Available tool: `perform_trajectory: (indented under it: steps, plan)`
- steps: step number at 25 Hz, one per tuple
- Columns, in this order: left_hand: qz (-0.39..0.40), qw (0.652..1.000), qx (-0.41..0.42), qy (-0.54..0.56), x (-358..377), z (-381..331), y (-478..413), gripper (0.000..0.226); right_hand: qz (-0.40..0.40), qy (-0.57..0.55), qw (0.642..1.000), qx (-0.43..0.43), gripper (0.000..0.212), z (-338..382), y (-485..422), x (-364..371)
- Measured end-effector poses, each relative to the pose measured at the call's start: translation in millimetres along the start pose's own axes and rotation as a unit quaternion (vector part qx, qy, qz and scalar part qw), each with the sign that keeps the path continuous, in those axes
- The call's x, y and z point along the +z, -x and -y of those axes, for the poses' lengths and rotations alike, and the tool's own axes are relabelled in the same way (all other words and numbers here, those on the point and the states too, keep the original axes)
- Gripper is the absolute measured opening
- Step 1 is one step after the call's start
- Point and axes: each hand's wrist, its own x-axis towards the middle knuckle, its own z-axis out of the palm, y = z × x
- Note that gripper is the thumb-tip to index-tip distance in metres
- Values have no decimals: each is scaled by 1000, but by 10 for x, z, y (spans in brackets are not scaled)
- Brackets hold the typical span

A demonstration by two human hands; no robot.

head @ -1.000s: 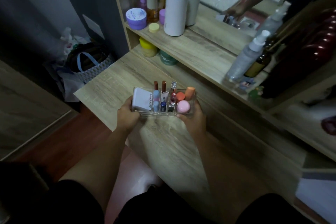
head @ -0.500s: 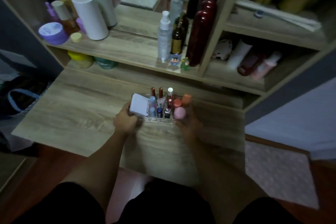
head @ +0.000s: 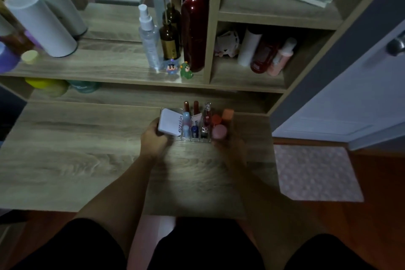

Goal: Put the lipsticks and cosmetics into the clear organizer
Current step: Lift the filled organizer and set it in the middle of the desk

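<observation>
- The wood-grain desk [head: 65,160] is carrying everything; it is broad, flat and matte, and the clear organizer [head: 195,139] is sitting toward its back edge, just in front of the lower shelf.
- The organizer is looking full, so I judge the filling step nearly finished and the step in hand to be positioning it; the next move is probably calling for a level slide or lift so nothing tips.
- The left hand [head: 153,141] is curling against the organizer's left end, fingers pressing its wall beside the white box [head: 169,124].
- The right hand [head: 230,144] is wrapping the organizer's right end, gripping it below the pink cap [head: 219,131].
- The white box, flat and square-cornered, is leaning in the organizer's left compartment.
- The lipsticks [head: 191,105], slim glossy tubes, are standing upright in the organizer's back slots.
</observation>
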Motion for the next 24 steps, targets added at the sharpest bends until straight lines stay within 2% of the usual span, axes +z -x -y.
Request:
perform_trajectory:
  steps: [3,10,17,21,24]
  plan:
    - [4,1000,2,-11,6,-18,-41,56,5,-15,1000,-6,49,-47,-66,22]
    - [21,1000,4,-11,-40,-24,-59,60,8,-12,999,-45,80,-109,-151,60]
    - [44,999,15,-14,-32,8,-84,66,27,-100,992,-67,74,-155,-197,108]
    - [55,998,0,-29,-48,-56,15,83,31,-50,996,-67,85,-135,-84,42]
    - [18,997,18,-78,-20,-128,208,79,60,56,995,-61,96,-121,83,-107]
